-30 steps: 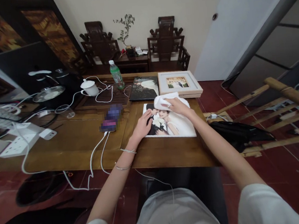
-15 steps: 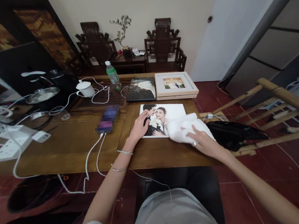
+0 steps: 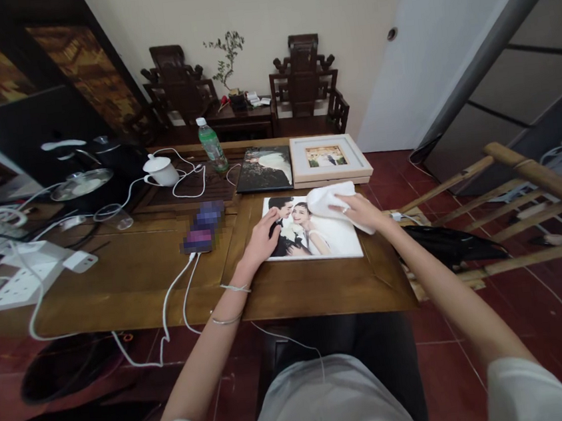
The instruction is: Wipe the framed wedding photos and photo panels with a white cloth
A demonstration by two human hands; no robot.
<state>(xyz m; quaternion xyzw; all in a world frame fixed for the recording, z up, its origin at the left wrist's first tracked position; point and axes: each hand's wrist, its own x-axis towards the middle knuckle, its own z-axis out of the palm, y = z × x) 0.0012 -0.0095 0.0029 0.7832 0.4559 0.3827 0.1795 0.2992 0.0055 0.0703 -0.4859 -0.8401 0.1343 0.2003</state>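
A wedding photo panel point(image 3: 309, 238) lies flat near the front edge of the wooden table point(image 3: 299, 292). On its left side rests my left hand point(image 3: 263, 234), fingers stretched out over the picture and holding nothing. My right hand point(image 3: 356, 210) grips a white cloth point(image 3: 327, 200), which lies bunched over the panel's far right corner and hides that part. Just beyond the panel are a dark photo panel point(image 3: 264, 170) and a light-framed photo point(image 3: 307, 175) that sits on another light frame.
Left of the photo lies a phone point(image 3: 201, 229) with white cables. Farther left are a white power strip point(image 3: 27, 281), a clear plastic cup point(image 3: 115, 216) and a pot point(image 3: 82, 184). A lidded white cup point(image 3: 160, 169) and a green bottle point(image 3: 212, 145) stand behind. Bamboo rails point(image 3: 463, 181) are at the right.
My right hand has moved the cloth away from me, from the panel's near right corner to its far right one, uncovering the near corner. My left hand has stayed in place.
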